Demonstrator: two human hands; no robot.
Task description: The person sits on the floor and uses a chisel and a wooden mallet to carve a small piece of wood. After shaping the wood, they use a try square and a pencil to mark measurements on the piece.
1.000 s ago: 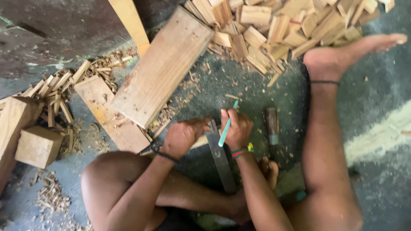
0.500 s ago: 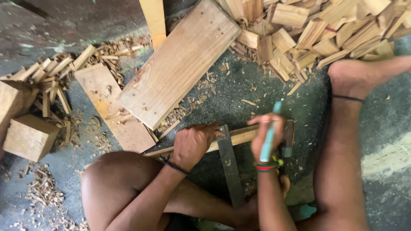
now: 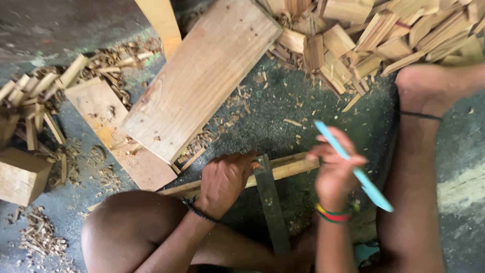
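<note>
the left hand [image 3: 225, 182] was pressed flat on a thin wooden strip [image 3: 288, 167] and a metal square [image 3: 270, 202] laid across it on the dark floor [image 3: 283, 101]. the right hand [image 3: 336, 174], blurred, was closed round a light blue pencil [image 3: 353, 167], raised just above the strip's end. a wide plank [image 3: 202, 76] lay beyond.

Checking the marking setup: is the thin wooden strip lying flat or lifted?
Flat: the strip lies on the floor, pressed by the left hand.
</note>
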